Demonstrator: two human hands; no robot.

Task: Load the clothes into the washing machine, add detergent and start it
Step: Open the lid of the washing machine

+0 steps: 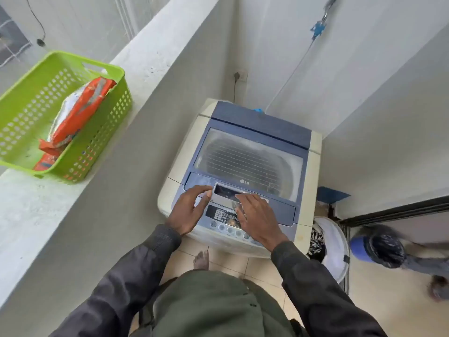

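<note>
- A concrete ledge runs along the left wall, its top rough and speckled.
- A green slotted basket sits on the ledge, one corner just past the inner edge.
- The floor is pale tile.
- The washing machine stands on the floor in the corner.
- A white hamper stands on the floor just beside the machine's right side.
- A bare foot rests on the tiles before the machine.

At centre frame the washing machine has a cream body and a blue lid. Upper left, a lime-green basket patterned with a grid of holes carries an orange-red and silver packet. Lower right, black-and-white patterned cloth lies in a white hamper. The floor tiles are beige.
</note>
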